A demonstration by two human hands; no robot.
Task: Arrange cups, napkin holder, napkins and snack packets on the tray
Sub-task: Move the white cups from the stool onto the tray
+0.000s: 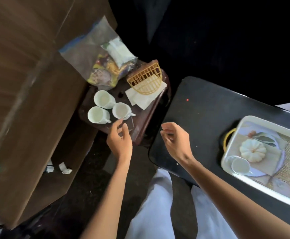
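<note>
Cups: three glossy white ceramic ones, upright and clustered on a small dark wooden table.
Nearest cup: its handle points right.
Fourth cup: upright in the tray's near-left corner.
Tray: white-rimmed rectangle with a pumpkin print, long axis running lower right, on a matte black table.
Napkin holder: yellow plastic grid, half-round, tipped over the white paper napkins, curved edge toward the person.
Snack packets: colourful, inside a clear zip bag.
Left hand: fingers loosely curled, holding nothing, fingertips just short of the nearest cup (blurred).
Right hand: loosely curled, empty, well apart from the tray.
</note>
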